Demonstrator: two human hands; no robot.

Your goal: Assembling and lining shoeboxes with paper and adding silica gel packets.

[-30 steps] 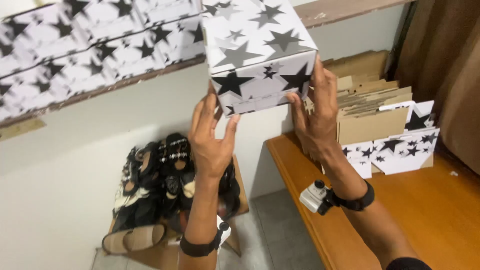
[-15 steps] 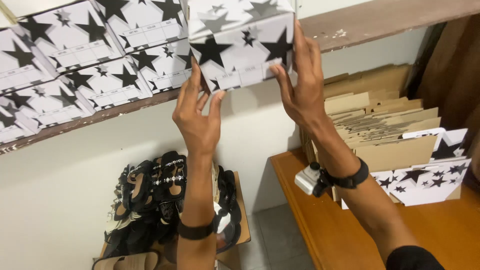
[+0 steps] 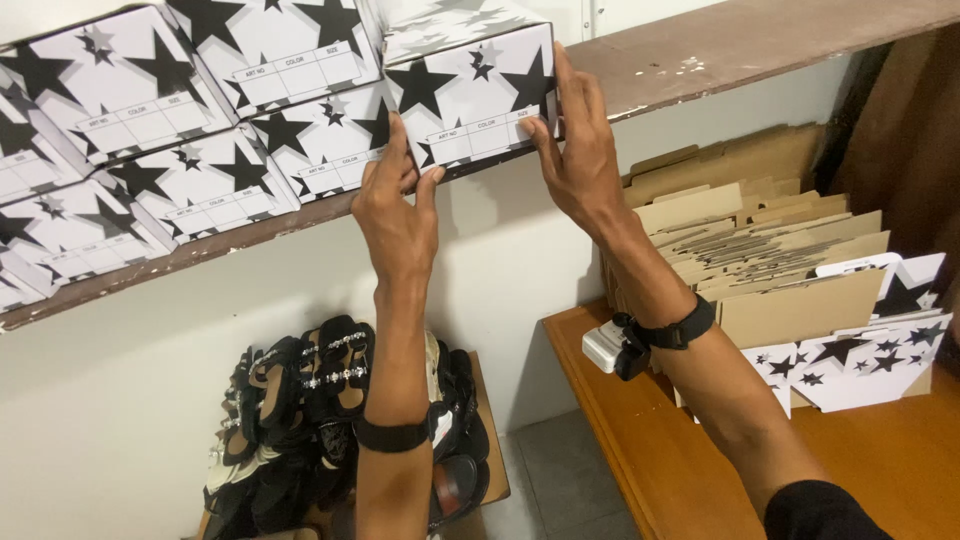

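Note:
A white shoebox with black stars point(image 3: 470, 95) sits on the brown wooden shelf point(image 3: 760, 40), at the right end of a row of matching boxes point(image 3: 200, 110). My left hand point(image 3: 397, 205) presses its fingertips against the box's lower left corner. My right hand point(image 3: 578, 150) lies flat along the box's right side, fingers pointing up. Both wrists carry black bands, and a small white device is strapped to the right one.
Flat brown cardboard blanks point(image 3: 760, 250) and folded star-printed lids point(image 3: 870, 350) are stacked on an orange wooden table point(image 3: 640, 450) at the right. Below the shelf, a pile of black sandals point(image 3: 320, 420) lies on a low board by the white wall.
Both hands have lifted the starred box from in front of me up onto the shelf and pushed it in beside the other boxes; the view has tilted upward.

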